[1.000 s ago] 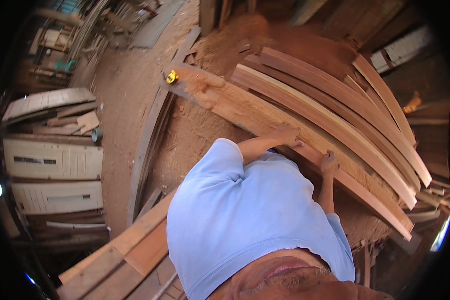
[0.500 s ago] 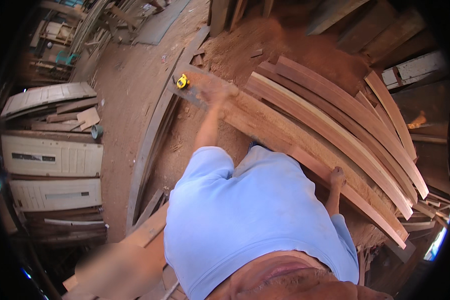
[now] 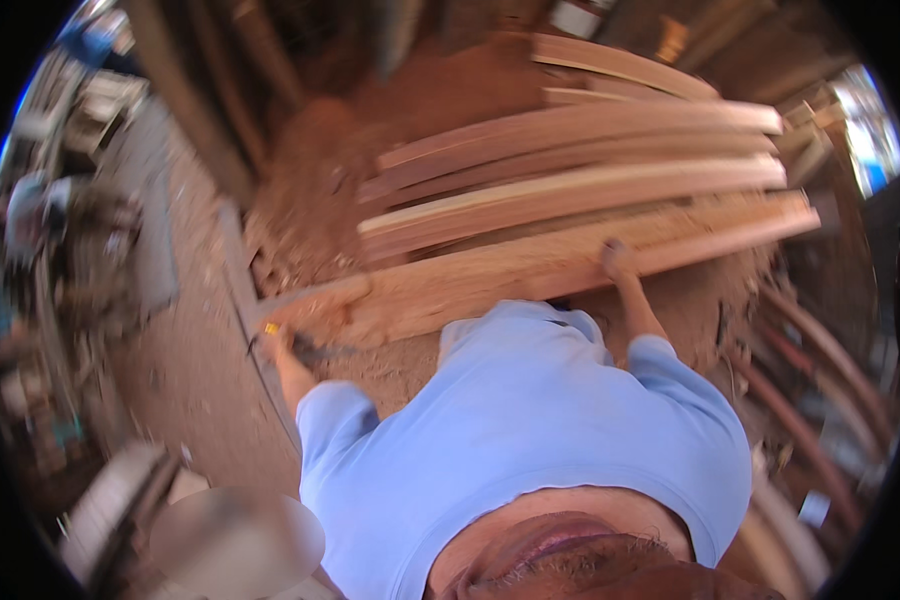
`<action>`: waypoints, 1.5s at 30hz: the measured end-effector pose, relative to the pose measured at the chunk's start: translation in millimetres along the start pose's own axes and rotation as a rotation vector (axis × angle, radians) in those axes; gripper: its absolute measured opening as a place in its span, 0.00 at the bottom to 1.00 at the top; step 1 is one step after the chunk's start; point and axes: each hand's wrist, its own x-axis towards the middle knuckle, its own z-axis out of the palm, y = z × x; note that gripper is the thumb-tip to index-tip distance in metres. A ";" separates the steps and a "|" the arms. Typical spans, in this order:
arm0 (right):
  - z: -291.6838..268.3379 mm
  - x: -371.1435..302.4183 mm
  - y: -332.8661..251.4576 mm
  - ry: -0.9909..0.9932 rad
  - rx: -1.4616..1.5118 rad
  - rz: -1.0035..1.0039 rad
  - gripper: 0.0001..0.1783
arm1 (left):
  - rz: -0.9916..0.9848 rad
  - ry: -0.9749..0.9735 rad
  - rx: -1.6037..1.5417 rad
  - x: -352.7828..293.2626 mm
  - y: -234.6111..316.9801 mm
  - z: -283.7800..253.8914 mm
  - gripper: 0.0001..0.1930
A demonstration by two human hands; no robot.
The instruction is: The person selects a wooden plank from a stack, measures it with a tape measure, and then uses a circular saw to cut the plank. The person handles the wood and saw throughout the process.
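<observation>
My left hand [image 3: 274, 343] is at the left end of a wide wooden plank [image 3: 450, 290], closed round a yellow tape measure [image 3: 271, 328]. Motion blurs the fingers, and most of the tape measure is hidden by them. Farther right, my right hand [image 3: 618, 259] grips the upper edge of a narrow reddish board [image 3: 715, 246]. This board lies along the near side of the wide plank. Part of its left end is out of sight behind my body.
Beyond the plank lie several long reddish boards [image 3: 570, 190] side by side. Sawdust [image 3: 320, 150] covers the ground behind them. Upright timbers [image 3: 205, 90] stand at the far left. More lengths of wood [image 3: 810, 350] lie at the right, and a person [image 3: 38, 215] is blurred at the left.
My left hand has moved left along the plank to the tape measure and closed on it. The view has turned to the right. My right hand still grips the narrow board.
</observation>
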 end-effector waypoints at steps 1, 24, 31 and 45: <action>-12.9 -15.2 -15.6 -0.037 -0.015 0.048 0.19 | 0.040 -0.076 0.015 -24.5 15.3 6.2 0.39; -120.3 -164.1 -87.4 0.200 0.526 -0.210 0.48 | 0.578 -2.146 -0.489 -617.9 307.7 139.8 0.19; -142.0 -202.6 9.7 0.119 0.569 -0.019 0.41 | 0.301 -2.233 -0.162 -704.1 279.8 152.0 0.15; -152.0 -273.6 257.0 0.041 0.943 0.190 0.36 | 0.521 -2.120 0.351 -909.2 209.5 253.3 0.07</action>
